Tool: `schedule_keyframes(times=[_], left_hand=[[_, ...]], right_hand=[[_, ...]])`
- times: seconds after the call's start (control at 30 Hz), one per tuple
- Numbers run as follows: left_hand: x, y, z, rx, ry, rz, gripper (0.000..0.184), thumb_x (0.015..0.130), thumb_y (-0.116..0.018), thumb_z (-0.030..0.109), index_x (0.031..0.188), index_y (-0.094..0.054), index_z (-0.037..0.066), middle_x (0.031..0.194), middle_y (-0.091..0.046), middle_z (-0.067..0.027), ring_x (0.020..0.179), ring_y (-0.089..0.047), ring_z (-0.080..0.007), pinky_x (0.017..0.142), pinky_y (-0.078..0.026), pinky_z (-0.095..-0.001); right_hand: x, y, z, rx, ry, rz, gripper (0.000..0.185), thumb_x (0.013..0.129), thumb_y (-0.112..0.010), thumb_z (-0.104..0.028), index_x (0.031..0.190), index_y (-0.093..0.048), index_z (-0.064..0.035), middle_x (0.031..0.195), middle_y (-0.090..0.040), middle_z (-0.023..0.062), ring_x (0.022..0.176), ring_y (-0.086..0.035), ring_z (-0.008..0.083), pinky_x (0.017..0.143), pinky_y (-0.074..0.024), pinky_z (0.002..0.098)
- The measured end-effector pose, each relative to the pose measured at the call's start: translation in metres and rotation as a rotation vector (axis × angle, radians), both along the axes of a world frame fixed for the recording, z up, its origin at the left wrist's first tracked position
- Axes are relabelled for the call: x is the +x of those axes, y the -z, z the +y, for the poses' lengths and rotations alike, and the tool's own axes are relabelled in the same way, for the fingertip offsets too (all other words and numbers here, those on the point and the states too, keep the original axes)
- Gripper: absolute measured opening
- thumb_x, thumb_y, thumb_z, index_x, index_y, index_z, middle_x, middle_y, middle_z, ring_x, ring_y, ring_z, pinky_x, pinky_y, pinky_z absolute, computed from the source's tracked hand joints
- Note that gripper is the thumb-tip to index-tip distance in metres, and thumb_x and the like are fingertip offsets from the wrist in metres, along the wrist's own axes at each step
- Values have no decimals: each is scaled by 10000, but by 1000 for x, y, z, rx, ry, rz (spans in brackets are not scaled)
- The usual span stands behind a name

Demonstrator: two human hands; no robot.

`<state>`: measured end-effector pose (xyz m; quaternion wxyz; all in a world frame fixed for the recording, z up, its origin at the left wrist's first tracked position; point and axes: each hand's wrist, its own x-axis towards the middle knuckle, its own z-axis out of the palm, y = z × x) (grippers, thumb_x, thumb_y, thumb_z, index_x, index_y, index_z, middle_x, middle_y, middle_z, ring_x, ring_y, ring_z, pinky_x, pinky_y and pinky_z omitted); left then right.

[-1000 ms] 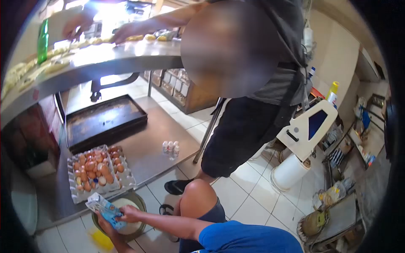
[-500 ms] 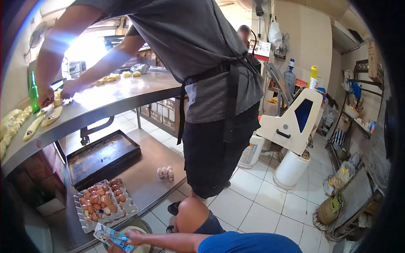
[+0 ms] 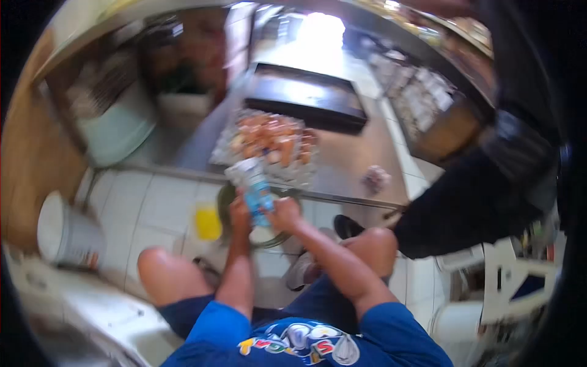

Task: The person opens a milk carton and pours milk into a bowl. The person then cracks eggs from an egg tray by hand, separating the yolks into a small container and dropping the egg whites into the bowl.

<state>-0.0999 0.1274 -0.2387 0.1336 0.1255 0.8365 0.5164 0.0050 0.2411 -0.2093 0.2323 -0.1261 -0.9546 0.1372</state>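
Note:
A blue and white carton (image 3: 258, 194) is held between my two hands above a round green bowl (image 3: 226, 199) with pale contents. My left hand (image 3: 240, 213) grips its left side, and my right hand (image 3: 284, 214) holds its lower right side. Just beyond the bowl, brown eggs (image 3: 266, 136) are heaped on egg trays (image 3: 301, 174) on the low metal shelf (image 3: 342, 156). The view is blurred, so the carton's opening cannot be made out.
Behind the eggs lies a black baking tray (image 3: 306, 92). Small bottles (image 3: 376, 178) stand at the shelf's right. A co-worker's dark-clothed leg (image 3: 465, 196) is on the right. A yellow item (image 3: 208, 221) lies left of the bowl; a white bucket (image 3: 68, 235) is farther left.
The view has swung down and left, so the carton, bowl and eggs now appear nearer the middle. Both my knees now show. My hands still hold the carton.

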Motion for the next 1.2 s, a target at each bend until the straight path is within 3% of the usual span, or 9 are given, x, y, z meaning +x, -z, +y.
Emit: schedule_keyframes(times=[0.07, 0.23, 0.4, 0.73, 0.9, 0.97, 1.1, 1.17, 1.2], left_hand=[[-1, -8, -1, 220, -134, -168, 437, 952, -524, 388, 959, -679, -21, 860, -687, -159, 689, -620, -200, 608, -478, -338], [-13, -13, 5, 487, -278, -477, 573, 963, -508, 462, 836, -685, -68, 730, -661, -148, 644, -569, -169, 589, -461, -316], [-23, -6, 0, 769, -180, -640, 584, 967, -489, 498, 831, -682, -36, 725, -628, -150, 675, -584, -182, 596, -452, -352], [-16, 7, 19, 366, -324, -91, 551, 994, -463, 428, 815, -623, -67, 649, -616, -130, 573, -506, -196, 552, -413, -351], [-24, 17, 20, 356, -257, -75, 478, 1003, -465, 390, 881, -635, -40, 818, -647, -144, 693, -539, -208, 675, -440, -363], [-31, 30, 21, 592, -372, 87, 412, 997, -467, 339, 875, -631, -19, 862, -659, -144, 749, -559, -215, 712, -451, -353], [-55, 90, -5, 418, -613, 89, 278, 920, -527, 247, 986, -637, 0, 916, -645, -154, 780, -585, -268, 748, -463, -374], [-50, 116, -12, 176, -612, 150, 252, 871, -553, 223, 961, -649, 8, 900, -652, -147, 786, -599, -274, 741, -474, -381], [-48, 124, -14, 57, -609, 181, 240, 846, -565, 210, 948, -654, 12, 892, -655, -143, 789, -606, -277, 738, -479, -384]], right_hand=[[-6, 16, 6, -34, 63, -136, 490, 824, -650, -487, 651, -647, -29, 583, -626, 148, 419, -531, 306, 435, -420, 434], [-9, -38, 1, -1229, 94, -405, 189, 790, -744, -214, 765, -650, -52, 596, -590, 34, 414, -448, 120, 338, -348, 291], [-18, -22, 16, -1519, 107, -518, 168, 751, -748, -153, 765, -660, -10, 605, -588, 41, 455, -510, 174, 450, -444, 338], [-22, 25, 12, -449, -16, -232, 265, 739, -724, -235, 925, -668, -54, 649, -648, 112, 522, -571, 353, 520, -471, 403], [-18, 31, 1, -314, 75, -135, 196, 785, -697, -228, 872, -672, -54, 670, -653, 90, 539, -566, 322, 574, -474, 403], [-17, 35, 0, -277, 80, -65, 196, 790, -690, -236, 869, -673, -58, 692, -661, 100, 564, -575, 333, 584, -476, 408], [-12, 51, 6, -116, 80, 106, 250, 806, -659, -303, 916, -678, -79, 805, -686, 139, 679, -615, 366, 645, -489, 429], [4, 73, 16, -74, 58, 47, 305, 806, -651, -344, 971, -677, -89, 854, -686, 149, 720, -628, 365, 675, -495, 436], [16, 89, 24, -136, 156, -418, 345, 801, -638, -389, 985, -680, -100, 847, -681, 152, 719, -632, 368, 663, -498, 435]])
